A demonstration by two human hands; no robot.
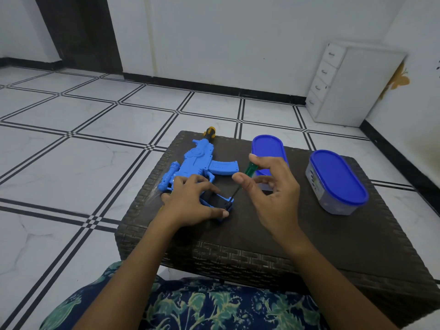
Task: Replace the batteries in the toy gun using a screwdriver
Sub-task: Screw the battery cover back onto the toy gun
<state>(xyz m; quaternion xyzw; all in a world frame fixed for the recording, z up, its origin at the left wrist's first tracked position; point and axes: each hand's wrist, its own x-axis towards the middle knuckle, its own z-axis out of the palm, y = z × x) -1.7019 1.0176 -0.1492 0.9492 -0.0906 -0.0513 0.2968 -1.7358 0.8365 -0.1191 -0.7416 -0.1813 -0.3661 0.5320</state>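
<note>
A blue toy gun (200, 163) lies on its side on a dark woven table (262, 234), with its black and yellow muzzle toward the far edge. My left hand (190, 201) presses down on the gun's handle end, where a dark rectangular battery opening (219, 201) shows. My right hand (269, 186) holds a green-handled screwdriver (250, 169) tilted, its thin shaft running down to the near corner of that opening. The shaft tip touches the gun beside my left thumb.
A blue lid (267, 148) lies on the table behind my right hand. A clear oval box with a blue lid (338, 182) stands at the table's right. White tiled floor surrounds the table; a white drawer unit (352, 84) stands in the far right corner.
</note>
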